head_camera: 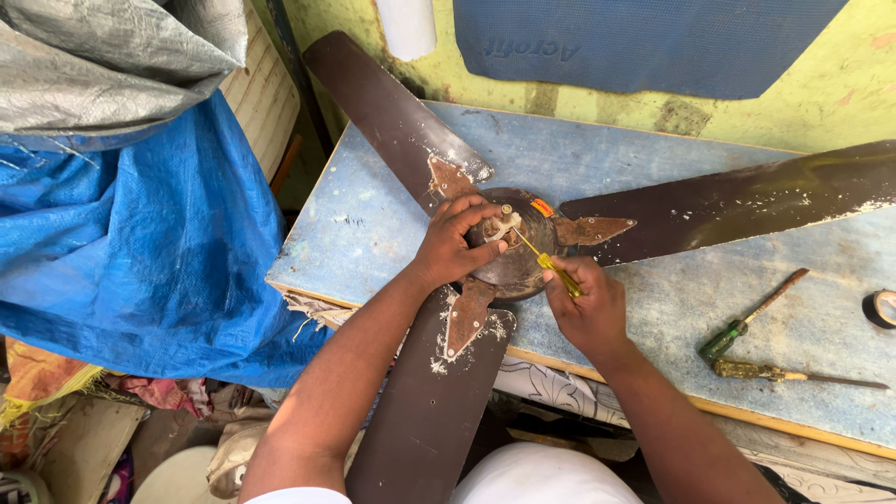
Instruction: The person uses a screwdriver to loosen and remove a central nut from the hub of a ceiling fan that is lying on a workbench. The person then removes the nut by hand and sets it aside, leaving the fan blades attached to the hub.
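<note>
1. Your left hand (451,245) rests on the fan hub (515,245), fingers curled over its top and pinching a small pale piece near the centre. The hub lies on the surface (373,224) near its front edge, with three brown blades (392,117) spread out from it.
2. Your right hand (586,303) is clenched round a yellow-handled screwdriver (551,266), its tip set at the hub's centre, just beside your left fingers.
3. By the look of it, you are working a fastener or fitting at the hub's middle. The next move calls for a steady left hand on the hub and the tip kept seated, since it sits close to your fingertips.
4. On the worn blue surface, to your right, lie two more screwdrivers (747,327), and a roll of tape (879,308) at the edge of view.
5. Around you: a blue tarp (140,252) on the left, a yellow-green wall (821,93) behind with a blue mat (644,42) against it, and clutter on the floor.
</note>
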